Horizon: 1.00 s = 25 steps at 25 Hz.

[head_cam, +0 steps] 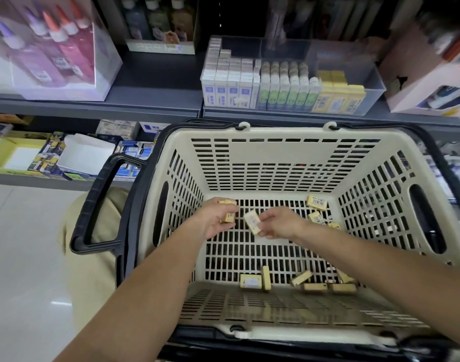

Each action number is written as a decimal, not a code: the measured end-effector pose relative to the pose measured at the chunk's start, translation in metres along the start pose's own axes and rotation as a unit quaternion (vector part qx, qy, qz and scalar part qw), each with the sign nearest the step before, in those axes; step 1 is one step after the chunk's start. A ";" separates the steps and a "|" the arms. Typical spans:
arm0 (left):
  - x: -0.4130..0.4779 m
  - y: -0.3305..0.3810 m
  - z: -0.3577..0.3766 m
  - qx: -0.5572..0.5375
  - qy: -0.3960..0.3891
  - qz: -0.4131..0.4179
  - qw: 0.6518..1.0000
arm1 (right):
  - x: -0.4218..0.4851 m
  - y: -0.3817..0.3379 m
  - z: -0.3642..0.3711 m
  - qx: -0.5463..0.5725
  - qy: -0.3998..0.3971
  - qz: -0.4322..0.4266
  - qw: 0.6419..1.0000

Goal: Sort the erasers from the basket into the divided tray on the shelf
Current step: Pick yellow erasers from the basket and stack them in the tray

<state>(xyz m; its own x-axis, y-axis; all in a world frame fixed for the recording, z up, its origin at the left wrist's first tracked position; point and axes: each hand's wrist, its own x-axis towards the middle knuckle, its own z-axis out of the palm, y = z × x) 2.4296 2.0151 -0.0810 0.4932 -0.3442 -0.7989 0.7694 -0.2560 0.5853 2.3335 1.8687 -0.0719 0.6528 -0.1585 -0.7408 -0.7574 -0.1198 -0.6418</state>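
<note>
Several small yellow erasers [251, 280] lie loose on the slotted floor of the cream shopping basket [276, 131], most along the near wall and a few toward the far right corner. The left-hand grip [214, 222] is curled round a small stack of them, at least two. The right-hand grip [282, 223] pinches a single eraser [253, 222] by one end between thumb and fingertips, low inside the basket and just beside the left-hand grip. Each piece appears light, stiff enough in its printed sleeve to keep its shape, and not fragile. The sleeve is probably smooth, so a pinch across the two broad faces should hold more securely than one on the ends. The small size permits several pieces per grip, but a loose stack may shed one on the lift. The clear divided tray [354, 58] stands on the shelf [155, 105] behind the basket; its right compartment contains matching erasers [338, 99], with free space behind them.
</note>
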 end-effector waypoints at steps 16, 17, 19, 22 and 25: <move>-0.001 -0.006 0.001 0.009 -0.062 0.014 0.998 | -0.002 0.033 0.040 -0.396 -0.167 -0.070 0.900; -0.001 -0.006 0.001 0.013 -0.063 0.012 0.998 | -0.001 0.036 0.042 -0.421 -0.170 -0.066 0.889; 0.000 -0.006 0.001 0.020 -0.067 0.007 0.997 | 0.000 0.041 0.045 -0.488 -0.175 -0.061 0.853; -0.001 -0.006 0.001 0.026 -0.068 0.009 0.997 | 0.000 0.045 0.051 -0.544 -0.177 -0.070 0.817; -0.001 -0.005 0.000 0.032 -0.070 0.007 0.997 | -0.004 0.033 0.039 -0.469 -0.152 -0.109 0.863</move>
<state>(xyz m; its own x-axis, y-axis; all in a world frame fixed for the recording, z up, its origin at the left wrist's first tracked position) 2.4248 2.0165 -0.0834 0.4383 -0.4691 -0.7667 0.7335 -0.3063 0.6068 2.3066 1.9040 -0.0980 0.6467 0.2152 -0.7318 -0.2012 -0.8772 -0.4358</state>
